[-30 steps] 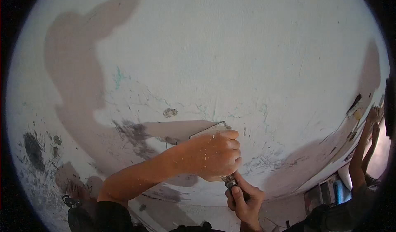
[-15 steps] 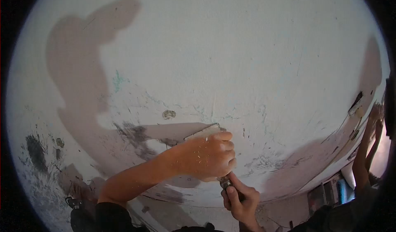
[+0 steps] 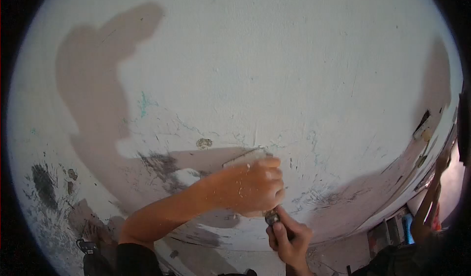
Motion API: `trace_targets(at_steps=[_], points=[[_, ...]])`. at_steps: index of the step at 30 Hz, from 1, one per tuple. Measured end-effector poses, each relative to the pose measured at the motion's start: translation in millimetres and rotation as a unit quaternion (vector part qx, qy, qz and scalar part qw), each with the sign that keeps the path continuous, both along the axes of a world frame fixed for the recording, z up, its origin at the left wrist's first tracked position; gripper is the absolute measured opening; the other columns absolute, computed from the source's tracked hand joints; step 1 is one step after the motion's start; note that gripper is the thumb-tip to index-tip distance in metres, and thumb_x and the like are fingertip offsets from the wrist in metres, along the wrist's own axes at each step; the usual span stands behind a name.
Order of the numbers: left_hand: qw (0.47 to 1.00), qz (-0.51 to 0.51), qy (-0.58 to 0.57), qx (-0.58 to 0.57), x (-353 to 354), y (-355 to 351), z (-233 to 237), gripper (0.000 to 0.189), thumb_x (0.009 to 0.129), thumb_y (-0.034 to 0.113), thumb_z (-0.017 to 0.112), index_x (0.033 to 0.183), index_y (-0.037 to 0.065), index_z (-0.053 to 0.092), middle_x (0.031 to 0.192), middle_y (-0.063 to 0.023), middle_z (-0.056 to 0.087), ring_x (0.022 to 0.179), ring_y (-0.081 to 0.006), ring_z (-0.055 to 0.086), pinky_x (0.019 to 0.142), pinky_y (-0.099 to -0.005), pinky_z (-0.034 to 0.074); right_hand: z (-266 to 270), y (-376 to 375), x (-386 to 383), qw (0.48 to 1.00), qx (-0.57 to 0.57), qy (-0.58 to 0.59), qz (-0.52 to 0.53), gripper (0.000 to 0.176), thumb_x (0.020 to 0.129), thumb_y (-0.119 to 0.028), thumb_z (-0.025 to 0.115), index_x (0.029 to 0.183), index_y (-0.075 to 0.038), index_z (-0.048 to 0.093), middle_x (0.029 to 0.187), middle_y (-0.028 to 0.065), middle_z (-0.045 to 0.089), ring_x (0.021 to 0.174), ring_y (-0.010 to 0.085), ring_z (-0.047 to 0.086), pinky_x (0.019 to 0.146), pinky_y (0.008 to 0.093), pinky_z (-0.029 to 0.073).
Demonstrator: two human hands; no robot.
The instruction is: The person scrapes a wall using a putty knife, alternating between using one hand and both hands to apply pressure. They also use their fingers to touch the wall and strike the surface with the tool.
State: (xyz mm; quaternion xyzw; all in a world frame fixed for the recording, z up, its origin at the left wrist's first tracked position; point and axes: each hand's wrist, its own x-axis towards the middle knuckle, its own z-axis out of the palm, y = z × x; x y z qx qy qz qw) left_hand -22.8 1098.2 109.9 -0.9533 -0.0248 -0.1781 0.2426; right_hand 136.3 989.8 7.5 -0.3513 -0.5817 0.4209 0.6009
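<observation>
My left hand is closed around the upper part of a scraper, its back turned to the camera and dotted with pale flecks. The scraper's wide blade lies at the white wall, just above the knuckles. Below and to the right, my right hand grips the dark handle end of the scraper. Scuffs and dark smears mark the wall around both hands. A small chipped hole shows to the left of the blade.
At the far right a co-worker's raised arms reach toward the wall. Shelves with a blue item stand below them. A strap-like dark object is at the lower left. The floor runs along the wall's base.
Both hands and the scraper have shifted slightly right and down in the view. The co-worker's arms at the right have also moved a little lower.
</observation>
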Motion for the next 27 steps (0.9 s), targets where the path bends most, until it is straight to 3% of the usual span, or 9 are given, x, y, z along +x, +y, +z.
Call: trace_targets(at_steps=[3,8,10,14,16,19,21,23,27], points=[[1.000,0.024,0.014,0.014,0,-2,1,0.022,0.060,0.024,0.071,0.061,0.009,0.055,0.057,-0.0004,0.051,0.060,-0.0142,0.052,0.064,-0.0285,0.039,-5,3,1,1.000,0.020,-0.008,0.006,0.036,0.095,-0.007,0.051,0.127,0.007,0.051,0.061,0.0051,0.056,0.045,0.0056,0.044,0.040,0.0205,0.033],[0.998,-0.010,-0.005,-0.062,-4,-1,-20,0.022,0.060,0.024,0.071,0.061,0.009,0.055,0.059,-0.0005,0.053,0.061,-0.0139,0.052,0.064,-0.0283,0.039,-12,-3,-3,1.000,-0.006,0.010,0.012,0.036,0.094,-0.008,0.053,0.128,0.005,0.051,0.061,0.0056,0.056,0.045,0.0065,0.044,0.040,0.0215,0.033],[1.000,0.016,-0.007,0.002,-4,-4,-5,0.021,0.060,0.023,0.070,0.061,0.009,0.054,0.059,-0.0009,0.053,0.061,-0.0140,0.052,0.064,-0.0282,0.039,-2,-2,-2,1.000,0.012,-0.018,-0.001,0.035,0.094,-0.007,0.052,0.128,0.005,0.052,0.060,0.0044,0.056,0.044,0.0058,0.044,0.040,0.0212,0.033],[1.000,0.024,0.006,-0.001,-7,-6,-2,0.021,0.060,0.022,0.070,0.061,0.009,0.054,0.058,-0.0010,0.053,0.061,-0.0140,0.052,0.064,-0.0283,0.039,4,-9,-7,1.000,-0.016,-0.016,0.002,0.035,0.095,-0.008,0.052,0.128,0.004,0.052,0.060,0.0040,0.056,0.044,0.0055,0.043,0.041,0.0204,0.033],[0.998,0.013,0.017,-0.057,-5,-4,-8,0.020,0.059,0.022,0.069,0.060,0.009,0.053,0.057,-0.0003,0.051,0.060,-0.0142,0.051,0.064,-0.0282,0.039,-1,-9,-6,1.000,0.013,-0.029,0.002,0.035,0.095,-0.009,0.052,0.128,0.005,0.052,0.060,0.0040,0.056,0.044,0.0051,0.043,0.042,0.0199,0.033],[1.000,0.007,-0.012,0.000,-3,-2,-2,0.020,0.058,0.021,0.069,0.060,0.009,0.052,0.057,0.0003,0.050,0.058,-0.0144,0.050,0.065,-0.0279,0.038,5,-4,-6,1.000,0.011,-0.005,0.002,0.035,0.095,-0.009,0.051,0.127,0.004,0.053,0.060,0.0041,0.056,0.045,0.0050,0.044,0.042,0.0198,0.033],[1.000,0.014,-0.002,-0.026,-5,-6,-4,0.020,0.057,0.021,0.068,0.060,0.009,0.052,0.057,0.0003,0.049,0.058,-0.0148,0.050,0.065,-0.0277,0.038,1,-10,-9,1.000,-0.010,0.025,0.012,0.035,0.095,-0.009,0.051,0.127,0.005,0.053,0.060,0.0037,0.055,0.046,0.0054,0.045,0.042,0.0201,0.034],[0.997,0.006,0.022,-0.068,-5,-5,-6,0.021,0.056,0.022,0.069,0.060,0.009,0.052,0.057,0.0003,0.049,0.059,-0.0147,0.050,0.065,-0.0276,0.038,-2,-10,-6,0.999,0.015,-0.042,-0.005,0.035,0.095,-0.008,0.052,0.128,0.004,0.052,0.060,0.0032,0.054,0.047,0.0060,0.046,0.042,0.0205,0.034],[0.999,0.028,0.015,-0.020,-5,-4,3,0.021,0.056,0.022,0.069,0.060,0.009,0.052,0.057,0.0003,0.049,0.060,-0.0148,0.050,0.064,-0.0274,0.038,0,-2,-6,1.000,0.026,0.006,-0.007,0.035,0.094,-0.007,0.053,0.127,0.004,0.053,0.061,0.0030,0.056,0.046,0.0058,0.046,0.041,0.0205,0.035]])
